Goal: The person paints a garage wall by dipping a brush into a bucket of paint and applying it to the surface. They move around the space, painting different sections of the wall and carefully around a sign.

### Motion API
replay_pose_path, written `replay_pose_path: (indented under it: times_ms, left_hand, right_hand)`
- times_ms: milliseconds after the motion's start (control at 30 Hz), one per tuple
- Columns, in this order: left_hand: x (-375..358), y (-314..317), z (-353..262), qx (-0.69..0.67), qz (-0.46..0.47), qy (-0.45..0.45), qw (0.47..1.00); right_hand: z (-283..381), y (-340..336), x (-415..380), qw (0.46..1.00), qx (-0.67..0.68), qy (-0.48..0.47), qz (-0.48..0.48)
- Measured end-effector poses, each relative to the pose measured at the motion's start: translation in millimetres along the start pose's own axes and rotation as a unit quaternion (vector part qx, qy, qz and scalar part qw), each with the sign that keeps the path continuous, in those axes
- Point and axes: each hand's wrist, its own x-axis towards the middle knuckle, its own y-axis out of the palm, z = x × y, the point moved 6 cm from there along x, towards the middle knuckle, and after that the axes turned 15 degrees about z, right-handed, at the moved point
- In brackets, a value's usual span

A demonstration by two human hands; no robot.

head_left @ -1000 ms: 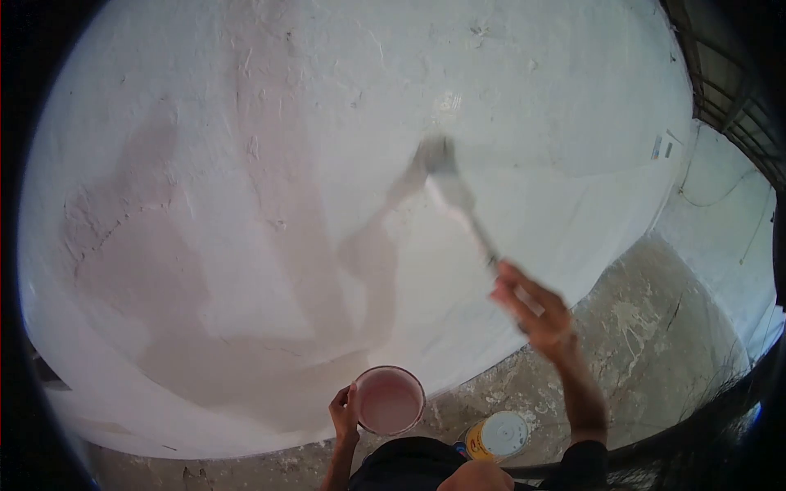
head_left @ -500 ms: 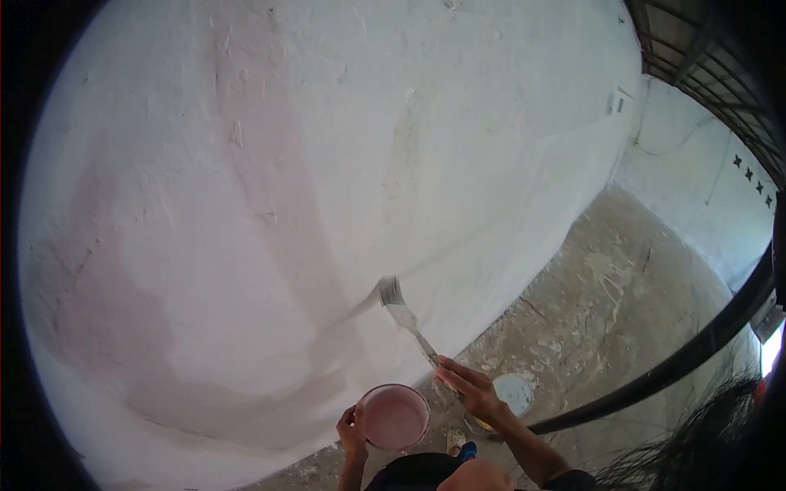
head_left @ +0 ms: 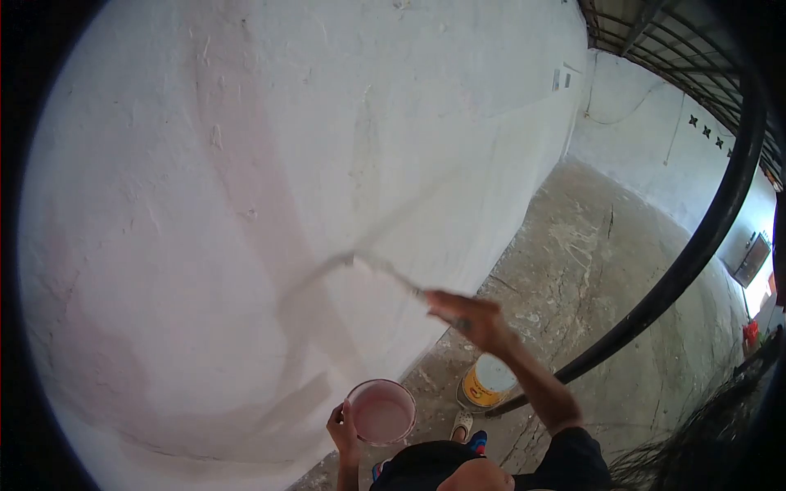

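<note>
My left hand [head_left: 342, 427] grips the rim of a small round bucket [head_left: 381, 412] that holds pinkish liquid, low in the view near the wall. Higher and to the right, my right hand [head_left: 471, 317] is closed around the handle of a paint brush [head_left: 383, 268]. The brush is blurred, and its bristle end is at the white wall [head_left: 426, 188]. Pinkish bands and patches show on the wall's left and middle parts.
A yellow and white paint bucket [head_left: 483, 393] stands on the stained concrete floor [head_left: 565, 254], close to my feet. A thick black pipe [head_left: 671, 286] curves up the right side. Metal roof framing shows at the top right.
My right hand and the brush have moved up, the bristle end also left along the wall. The view has shifted right, showing more floor and the yellow bucket side. My left hand still holds its bucket.
</note>
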Motion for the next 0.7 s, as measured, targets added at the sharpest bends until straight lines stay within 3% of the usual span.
replay_pose_path:
  times_ms: [133,233,300,400,533,567,633,700]
  left_hand:
    - [11.7,6.1,-6.0,-0.013,-0.005,0.026,1.000]
    - [8.4,12.1,-4.8,-0.049,-0.005,0.032,0.998]
    - [9.2,16.3,-3.6,-0.062,-0.008,0.035,0.997]
    - [5.4,17.5,-4.2,-0.059,-0.010,0.029,0.998]
    - [-2.7,14.3,-0.4,-0.022,-0.010,-0.012,1.000]
    - [0.1,13.6,-2.2,-0.010,0.000,-0.020,1.000]
    - [0.8,12.1,-6.7,0.025,0.031,-0.017,0.999]
    - [8.3,10.5,-1.6,0.062,0.065,0.002,0.996]
  right_hand:
    - [11.6,-70.4,31.5,0.979,-0.022,-0.041,-0.197]
    - [18.6,-86.9,34.7,0.960,-0.040,-0.094,-0.259]
    - [4.2,-70.2,25.9,0.954,-0.018,-0.046,-0.296]
    - [-10.0,-4.1,6.2,0.978,-0.031,0.027,-0.203]
    - [-15.8,83.3,-38.1,0.982,0.073,0.142,-0.101]
    - [-13.1,93.5,-47.9,0.974,0.131,0.146,-0.115]
    - [-36.1,135.5,-85.8,0.910,0.227,0.339,-0.080]
    - [-29.4,150.7,-111.7,0.877,0.298,0.347,-0.145]
